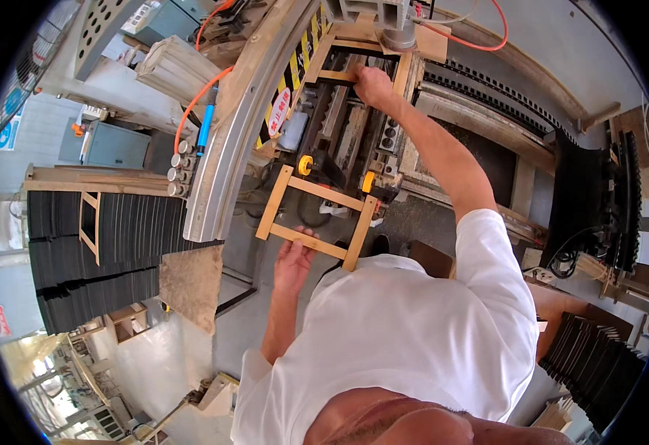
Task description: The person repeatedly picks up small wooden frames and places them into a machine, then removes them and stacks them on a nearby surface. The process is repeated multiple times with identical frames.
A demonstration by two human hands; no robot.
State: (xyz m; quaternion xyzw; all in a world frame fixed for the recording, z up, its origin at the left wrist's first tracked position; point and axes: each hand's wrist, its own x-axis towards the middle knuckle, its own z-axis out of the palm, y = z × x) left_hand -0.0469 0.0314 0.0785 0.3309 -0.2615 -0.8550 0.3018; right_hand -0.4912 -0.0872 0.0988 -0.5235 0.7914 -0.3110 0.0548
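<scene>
The left hand [292, 263] holds a loose wooden frame [275, 204] by its near crossbar; its grip is closed, thumb and fingers pinching the wood. This frame is in front of the person's torso, slightly tilted, and apart from the machine [350, 133]. Its four bars are joined into an open rectangle, the side bars running past the crossbars.

The right arm extends forward into the machine. The right hand [375, 85] is at the end of a crossbar belonging to a second wooden frame [401, 76], which lies below a metal cylinder [400, 38]. The grip appears nearly closed on that crossbar (the undersides of the fingers are hidden).

Progress, as judged: the loose frame looks fully joined, with no missing bar noted. The second frame lies at the machine; its far part is obscured, so its completeness cannot be certified. Handling of both frames appears unfinished, since neither is released. Whether either requires further working cannot be determined.

At left, a third wooden frame [97, 230] rests against a stack of black panels [135, 230], untouched. Two yellow knobs [306, 165] are near the loose frame.
</scene>
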